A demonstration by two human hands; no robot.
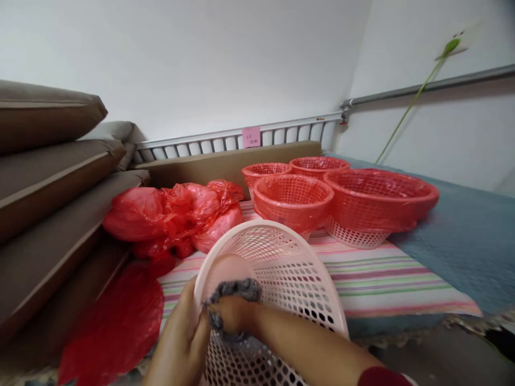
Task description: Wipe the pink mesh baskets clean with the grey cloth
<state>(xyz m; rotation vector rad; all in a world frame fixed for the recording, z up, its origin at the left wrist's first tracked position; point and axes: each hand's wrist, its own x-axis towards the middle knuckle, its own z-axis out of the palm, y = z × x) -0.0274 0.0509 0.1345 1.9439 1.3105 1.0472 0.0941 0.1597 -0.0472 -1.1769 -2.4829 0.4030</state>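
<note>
A pale pink plastic mesh basket (pixel 281 268) is tilted toward me at the bottom centre. My left hand (pixel 179 343) grips its near left rim, fingers curled around the edge. Inside the basket, my right hand (pixel 233 313) is closed on a grey cloth (pixel 237 289) pressed against the basket's inner wall. The right forearm reaches in from the lower right, with a dark red sleeve at the frame's bottom edge.
Several baskets lined with red plastic (pixel 293 201) stand on a striped cloth (pixel 362 273) over a blue cover (pixel 462 236). A heap of red plastic bags (pixel 173 214) lies to the left, another red bag (pixel 112 327) lower down. Brown cushions (pixel 48 177) stack at left. A cardboard sheet (pixel 225 163) leans behind.
</note>
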